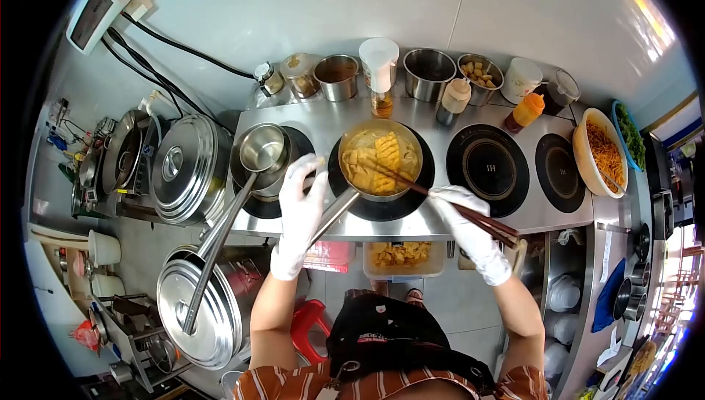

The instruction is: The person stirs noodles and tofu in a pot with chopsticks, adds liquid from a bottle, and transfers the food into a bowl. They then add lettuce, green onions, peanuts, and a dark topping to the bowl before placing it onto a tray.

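A pot with a long handle stands on the middle induction hob, holding pale folded pieces in liquid and a ridged yellow slab. My right hand, in a white glove, is closed around dark chopsticks; their tips reach into the pot against the food. Also gloved, my left hand is raised left of the pot, above its handle. Its fingertips come together near a small yellowish spot that I cannot make out. Left of that hand, a long-handled ladle rests over a pot on the left hob.
Two further hobs lie to the right, beside a bowl of orange shreds. Along the wall stand steel pots, jars and squeeze bottles. Large lidded pots flank the left side. Below the counter edge is a food tub.
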Available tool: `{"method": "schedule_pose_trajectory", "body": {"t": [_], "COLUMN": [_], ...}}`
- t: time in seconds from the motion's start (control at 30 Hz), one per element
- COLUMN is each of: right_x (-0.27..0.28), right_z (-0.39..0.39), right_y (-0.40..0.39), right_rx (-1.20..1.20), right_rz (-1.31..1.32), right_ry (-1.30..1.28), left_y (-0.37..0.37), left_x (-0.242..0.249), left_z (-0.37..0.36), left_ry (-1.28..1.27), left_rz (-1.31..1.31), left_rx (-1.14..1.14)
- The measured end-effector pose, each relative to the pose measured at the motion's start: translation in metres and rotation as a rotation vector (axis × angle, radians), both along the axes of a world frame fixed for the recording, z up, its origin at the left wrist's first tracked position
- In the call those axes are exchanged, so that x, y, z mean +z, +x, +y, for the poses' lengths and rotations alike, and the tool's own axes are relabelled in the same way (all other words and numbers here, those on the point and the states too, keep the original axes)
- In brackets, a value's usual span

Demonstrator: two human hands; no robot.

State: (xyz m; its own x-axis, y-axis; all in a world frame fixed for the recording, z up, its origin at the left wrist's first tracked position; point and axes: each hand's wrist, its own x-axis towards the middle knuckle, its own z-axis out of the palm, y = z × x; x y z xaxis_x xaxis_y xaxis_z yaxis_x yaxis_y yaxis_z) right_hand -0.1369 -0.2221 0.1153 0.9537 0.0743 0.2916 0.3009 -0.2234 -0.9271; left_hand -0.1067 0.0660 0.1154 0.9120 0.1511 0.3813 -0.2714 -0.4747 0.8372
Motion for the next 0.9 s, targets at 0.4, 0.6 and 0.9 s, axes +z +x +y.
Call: {"method": "schedule_pose_trajectory", "body": {"t": [0.4, 0.6, 0.9], "right_x": [0.005, 0.004, 0.028], "right_z": [0.009, 0.043, 0.026], "right_y": [-0.010, -0.008, -0.007], "right_rx": [-0.165, 0.030, -0.122], "right_rz": [0.079, -0.015, 0.007], "right_ry": [-0.090, -0.090, -0.060], "left_y": [-0.100, -0.108, -0.114], "left_x": [-0.020, -0.047, -0.046], "left_z": [0.053, 0.059, 0.033], "left_ry": [-0.192, -0.257, -0.364], "left_rz": [0.273, 0.341, 0.367], "left_rx": [-0.083, -0.077, -0.081]}}
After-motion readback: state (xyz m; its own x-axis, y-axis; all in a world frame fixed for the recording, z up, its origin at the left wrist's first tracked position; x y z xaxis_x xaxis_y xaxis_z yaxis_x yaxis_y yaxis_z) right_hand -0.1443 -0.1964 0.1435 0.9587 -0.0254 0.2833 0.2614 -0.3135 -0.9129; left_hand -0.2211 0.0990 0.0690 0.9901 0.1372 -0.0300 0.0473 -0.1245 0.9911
